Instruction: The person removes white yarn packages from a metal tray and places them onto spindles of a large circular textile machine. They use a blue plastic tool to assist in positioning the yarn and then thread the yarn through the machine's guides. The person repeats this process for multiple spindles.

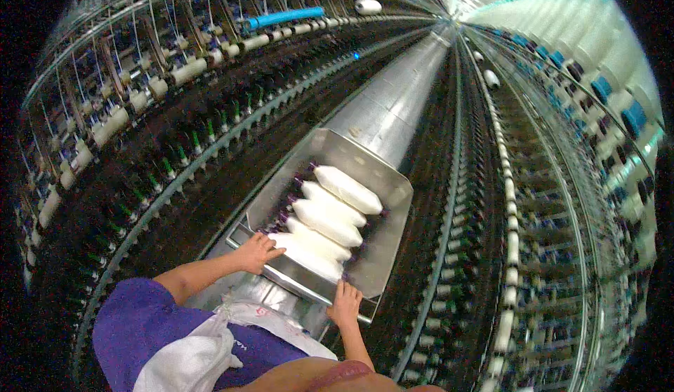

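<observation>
A metal tray (397, 216) in front of me holds several white yarn bobbins (330, 223) with purple tube ends, lying crosswise in a row. My left hand (258, 253) rests at the near left corner of the tray, its fingers stretched over the rim beside the left end of the nearest bobbin (309, 257). At the near right side, my right hand (346, 303) lies over the rim, fingertips close to the purple tip of that same bobbin. Whether the fingertips touch the bobbin is unclear. Neither hand visibly grips anything.
Spinning frames with rows of spindles (196, 139) and rollers (512, 237) line both sides of the narrow aisle. Beyond the tray runs a shiny metal floor strip (393, 97). A blue tube (284, 17) lies along the left frame; large white packages (590, 34) hang at the upper right.
</observation>
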The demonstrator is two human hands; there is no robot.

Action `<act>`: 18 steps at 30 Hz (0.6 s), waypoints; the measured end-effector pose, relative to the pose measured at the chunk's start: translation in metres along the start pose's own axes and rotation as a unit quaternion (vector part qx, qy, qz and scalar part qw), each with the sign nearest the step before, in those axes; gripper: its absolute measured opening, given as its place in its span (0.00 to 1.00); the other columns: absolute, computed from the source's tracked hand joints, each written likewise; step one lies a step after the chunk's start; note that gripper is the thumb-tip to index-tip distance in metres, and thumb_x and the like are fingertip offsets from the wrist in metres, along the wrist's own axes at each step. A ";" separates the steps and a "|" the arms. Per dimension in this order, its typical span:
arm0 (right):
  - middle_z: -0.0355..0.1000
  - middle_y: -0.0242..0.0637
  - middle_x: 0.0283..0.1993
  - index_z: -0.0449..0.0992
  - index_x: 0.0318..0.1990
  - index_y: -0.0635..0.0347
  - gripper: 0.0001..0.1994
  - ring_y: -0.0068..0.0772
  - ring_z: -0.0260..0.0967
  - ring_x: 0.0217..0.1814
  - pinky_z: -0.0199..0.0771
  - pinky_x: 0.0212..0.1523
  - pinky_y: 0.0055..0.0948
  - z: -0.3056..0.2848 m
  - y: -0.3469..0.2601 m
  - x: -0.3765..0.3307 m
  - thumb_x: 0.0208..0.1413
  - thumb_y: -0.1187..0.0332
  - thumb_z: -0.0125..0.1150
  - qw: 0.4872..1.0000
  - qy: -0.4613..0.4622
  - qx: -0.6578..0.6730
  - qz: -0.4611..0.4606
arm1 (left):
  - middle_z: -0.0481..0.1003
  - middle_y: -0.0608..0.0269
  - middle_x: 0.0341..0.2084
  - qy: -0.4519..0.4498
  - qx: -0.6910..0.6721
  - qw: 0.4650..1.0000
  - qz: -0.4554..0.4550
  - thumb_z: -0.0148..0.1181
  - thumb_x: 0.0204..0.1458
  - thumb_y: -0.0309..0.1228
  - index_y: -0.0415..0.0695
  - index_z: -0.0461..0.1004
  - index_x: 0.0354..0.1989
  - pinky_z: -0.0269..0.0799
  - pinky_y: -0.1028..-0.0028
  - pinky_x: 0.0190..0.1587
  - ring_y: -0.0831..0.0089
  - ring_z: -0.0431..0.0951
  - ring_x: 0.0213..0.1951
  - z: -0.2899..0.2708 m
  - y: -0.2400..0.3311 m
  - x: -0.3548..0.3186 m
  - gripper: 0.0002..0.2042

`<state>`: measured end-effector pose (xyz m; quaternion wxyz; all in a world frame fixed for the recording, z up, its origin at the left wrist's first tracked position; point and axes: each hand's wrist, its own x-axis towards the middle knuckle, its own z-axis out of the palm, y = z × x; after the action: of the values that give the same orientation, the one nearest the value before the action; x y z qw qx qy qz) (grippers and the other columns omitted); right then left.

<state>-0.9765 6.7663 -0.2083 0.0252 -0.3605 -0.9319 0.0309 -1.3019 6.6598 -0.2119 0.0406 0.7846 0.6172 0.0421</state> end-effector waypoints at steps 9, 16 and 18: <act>0.61 0.46 0.54 0.54 0.64 0.61 0.50 0.46 0.60 0.51 0.57 0.51 0.50 0.012 0.032 0.202 0.27 0.61 0.73 0.997 0.011 0.001 -0.074 | 0.68 0.51 0.43 -0.024 -0.145 0.988 0.055 0.70 0.26 0.45 0.49 0.63 0.59 0.60 0.57 0.49 0.55 0.67 0.44 -0.010 -0.125 0.173 0.43; 0.64 0.43 0.48 0.60 0.60 0.59 0.43 0.45 0.62 0.48 0.58 0.52 0.48 0.011 0.114 0.338 0.29 0.65 0.70 0.996 0.037 0.053 -0.061 | 0.71 0.51 0.41 0.379 0.265 0.873 -0.152 0.67 0.30 0.28 0.42 0.72 0.43 0.69 0.59 0.44 0.52 0.71 0.43 -0.303 -0.389 0.303 0.25; 0.65 0.44 0.48 0.60 0.59 0.60 0.41 0.45 0.62 0.48 0.57 0.51 0.46 0.010 0.137 0.371 0.29 0.68 0.65 0.997 0.054 0.047 -0.038 | 0.70 0.54 0.48 0.420 0.420 0.757 -0.273 0.64 0.42 0.33 0.46 0.69 0.53 0.68 0.60 0.47 0.56 0.69 0.50 -0.352 -0.455 0.295 0.26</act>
<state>-1.1599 7.1170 -0.2191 0.0930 -0.3241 -0.9399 0.0541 -1.7123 7.0578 0.0900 -0.5465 0.4250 0.7159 0.0907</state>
